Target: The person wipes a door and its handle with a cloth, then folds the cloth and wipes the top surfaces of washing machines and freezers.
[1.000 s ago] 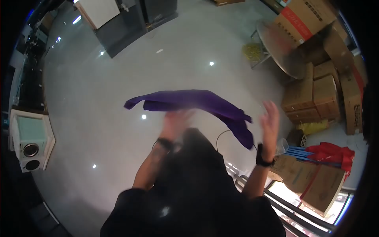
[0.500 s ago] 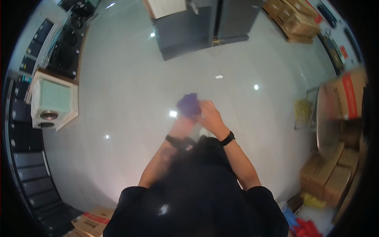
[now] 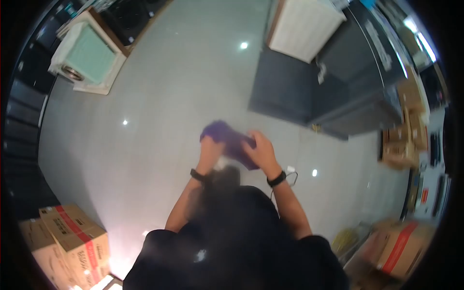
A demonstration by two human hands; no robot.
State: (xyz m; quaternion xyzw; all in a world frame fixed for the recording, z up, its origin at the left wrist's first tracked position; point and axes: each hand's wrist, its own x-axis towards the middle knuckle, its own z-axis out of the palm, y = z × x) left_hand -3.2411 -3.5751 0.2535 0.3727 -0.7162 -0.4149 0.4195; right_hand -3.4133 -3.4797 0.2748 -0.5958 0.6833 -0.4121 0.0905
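Note:
A soft purple cloth (image 3: 234, 144) hangs between my two hands in front of my body, above the floor. My left hand (image 3: 210, 151) is closed on its left part, fingers bent into the fabric. At the cloth's right side, my right hand (image 3: 261, 151) grips it with the thumb against the near face. Both wrists wear black bands. A thin dark cord (image 3: 294, 179) with a small white end shows beside my right wrist. Blur hides the exact folds and the fingertips.
Glossy pale floor tiles (image 3: 159, 145) lie around me. A dark grey cabinet (image 3: 357, 96) with a white panel stands ahead right. A white and green appliance (image 3: 94, 53) is at the far left. Cardboard boxes stand at lower left (image 3: 77, 241) and lower right (image 3: 398, 249).
My view has turned left, so the cabinet and boxes shift across the picture. My hands have moved apart, and the bunched purple cloth is now spread wider between them.

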